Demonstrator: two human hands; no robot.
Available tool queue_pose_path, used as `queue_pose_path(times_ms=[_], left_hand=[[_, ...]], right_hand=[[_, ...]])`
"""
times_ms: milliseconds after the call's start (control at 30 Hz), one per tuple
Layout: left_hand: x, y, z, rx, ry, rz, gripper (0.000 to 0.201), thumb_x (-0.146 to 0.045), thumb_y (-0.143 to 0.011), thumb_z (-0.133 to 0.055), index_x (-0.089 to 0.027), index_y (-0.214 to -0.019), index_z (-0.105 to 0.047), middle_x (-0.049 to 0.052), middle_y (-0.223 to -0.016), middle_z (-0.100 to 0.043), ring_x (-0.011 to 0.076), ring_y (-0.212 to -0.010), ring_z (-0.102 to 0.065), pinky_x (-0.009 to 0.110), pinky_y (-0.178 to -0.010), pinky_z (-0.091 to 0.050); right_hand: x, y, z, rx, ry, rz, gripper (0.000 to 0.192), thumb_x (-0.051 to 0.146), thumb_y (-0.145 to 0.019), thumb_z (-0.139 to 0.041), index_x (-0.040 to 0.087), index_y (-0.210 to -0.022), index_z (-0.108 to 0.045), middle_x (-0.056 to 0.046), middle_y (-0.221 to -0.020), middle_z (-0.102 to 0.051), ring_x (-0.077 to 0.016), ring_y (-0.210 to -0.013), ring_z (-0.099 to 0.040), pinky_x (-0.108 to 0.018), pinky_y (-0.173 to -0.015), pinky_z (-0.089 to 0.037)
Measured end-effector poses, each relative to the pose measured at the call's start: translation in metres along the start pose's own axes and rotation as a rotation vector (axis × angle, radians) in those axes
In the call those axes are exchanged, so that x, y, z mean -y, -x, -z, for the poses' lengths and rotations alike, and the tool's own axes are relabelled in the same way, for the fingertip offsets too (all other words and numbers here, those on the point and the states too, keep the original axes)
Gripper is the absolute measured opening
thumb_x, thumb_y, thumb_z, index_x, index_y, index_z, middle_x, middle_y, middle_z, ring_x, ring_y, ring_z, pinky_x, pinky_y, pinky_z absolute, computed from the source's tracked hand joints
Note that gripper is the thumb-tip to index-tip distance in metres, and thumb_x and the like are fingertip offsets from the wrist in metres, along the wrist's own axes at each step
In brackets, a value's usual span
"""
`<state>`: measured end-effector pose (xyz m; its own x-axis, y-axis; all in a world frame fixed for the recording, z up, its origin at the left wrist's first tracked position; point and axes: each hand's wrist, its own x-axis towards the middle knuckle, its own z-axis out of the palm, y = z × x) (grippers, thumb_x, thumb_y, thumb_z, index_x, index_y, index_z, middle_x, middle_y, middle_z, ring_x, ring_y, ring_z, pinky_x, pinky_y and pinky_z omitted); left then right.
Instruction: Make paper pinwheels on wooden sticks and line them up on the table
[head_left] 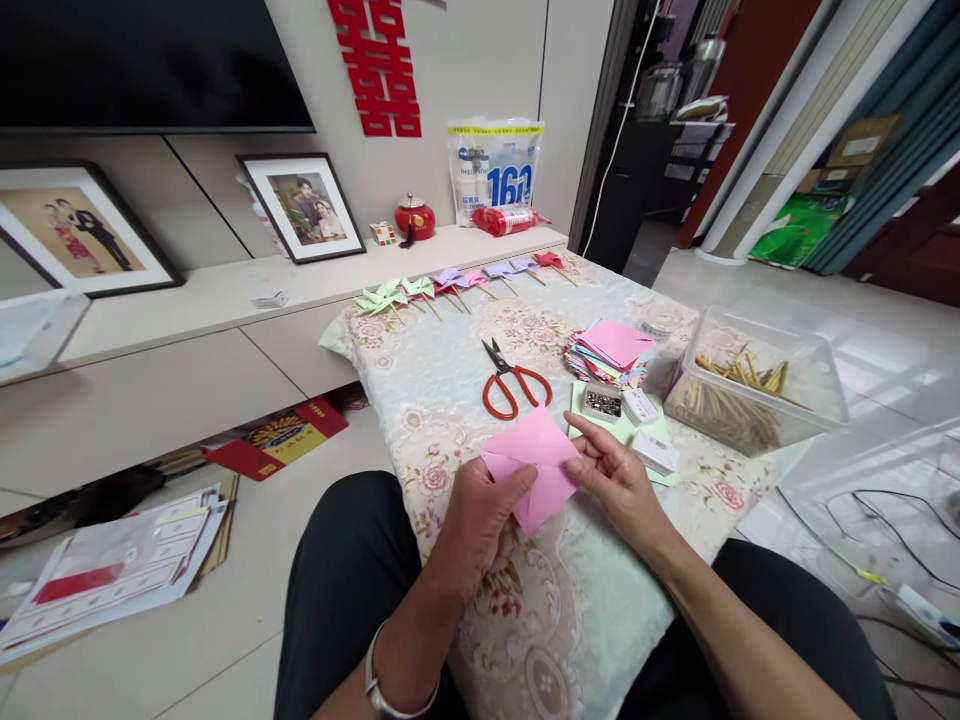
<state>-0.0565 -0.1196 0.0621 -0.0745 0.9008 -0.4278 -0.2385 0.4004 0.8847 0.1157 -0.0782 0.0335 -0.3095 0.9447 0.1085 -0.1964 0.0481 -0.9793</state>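
A pink square of paper [540, 450], with slits running in toward its middle, is held over the near part of the table. My left hand [487, 505] grips its left side, thumb lying on top. At the right corner my right hand [611, 470] pinches the paper between thumb and fingers, the index finger stretched out. Just beyond the paper lie scissors [510, 380] with red handles, blades slightly apart. To the right, a small open box of metal pins [602, 402] and white boxes [654, 452] rest on green paper [626, 428].
A stack of coloured paper [611, 350] lies behind the small boxes. A clear plastic bin [750, 400] of thin sticks stands at the right. Several finished paper pinwheels [450, 280] line the far edge of the flowered tablecloth [435, 420].
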Motion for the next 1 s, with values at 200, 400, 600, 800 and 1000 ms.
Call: queue_pose_path(times_ms=[200,400,600,800,1000], left_hand=[[-0.009,0.002,-0.008,-0.127,0.113,-0.106,0.020,-0.032,-0.066,-0.080,-0.014,-0.073,-0.072,-0.002,-0.051,-0.062,0.0085,-0.037,-0.044,0.021,-0.037,-0.031],[-0.002,-0.004,-0.014,-0.101,0.403,-0.197,0.027,-0.030,-0.064,-0.084,-0.013,-0.083,-0.075,0.003,-0.072,-0.073,0.0145,-0.063,-0.062,0.026,-0.063,-0.049],[0.004,-0.006,-0.022,-0.132,0.540,-0.190,0.029,-0.027,-0.061,-0.086,-0.013,-0.084,-0.075,0.004,-0.080,-0.075,0.0157,-0.071,-0.063,0.027,-0.071,-0.050],[0.006,-0.004,-0.031,-0.117,0.501,-0.208,0.024,-0.029,-0.064,-0.084,-0.014,-0.079,-0.074,0.002,-0.071,-0.071,0.0152,-0.066,-0.061,0.027,-0.065,-0.046],[0.007,-0.003,-0.030,-0.113,0.435,-0.163,0.027,-0.032,-0.066,-0.082,-0.013,-0.082,-0.071,0.000,-0.070,-0.066,0.0118,-0.059,-0.053,0.023,-0.054,-0.039]], right_hand=[[0.000,-0.001,-0.003,0.010,-0.086,-0.007,0.057,0.031,-0.085,-0.074,0.028,-0.137,-0.053,0.000,-0.091,-0.066,-0.0125,-0.075,-0.062,-0.027,-0.069,-0.050],[-0.002,0.001,-0.011,0.029,-0.197,-0.063,0.060,0.030,-0.082,-0.078,0.028,-0.136,-0.053,-0.002,-0.096,-0.070,-0.0165,-0.085,-0.067,-0.031,-0.078,-0.053],[-0.006,0.003,-0.013,0.064,-0.200,-0.127,0.025,0.031,-0.079,-0.081,0.021,-0.101,-0.072,-0.004,-0.092,-0.073,-0.0164,-0.083,-0.066,-0.028,-0.079,-0.051],[-0.002,0.001,-0.015,0.003,-0.279,-0.202,0.021,0.035,-0.073,-0.084,0.019,-0.078,-0.072,0.000,-0.073,-0.070,-0.0134,-0.066,-0.060,-0.025,-0.068,-0.047],[0.005,0.001,-0.016,-0.011,-0.250,-0.182,0.021,0.037,-0.075,-0.081,0.019,-0.083,-0.073,-0.001,-0.074,-0.070,-0.0145,-0.066,-0.060,-0.027,-0.068,-0.047]])
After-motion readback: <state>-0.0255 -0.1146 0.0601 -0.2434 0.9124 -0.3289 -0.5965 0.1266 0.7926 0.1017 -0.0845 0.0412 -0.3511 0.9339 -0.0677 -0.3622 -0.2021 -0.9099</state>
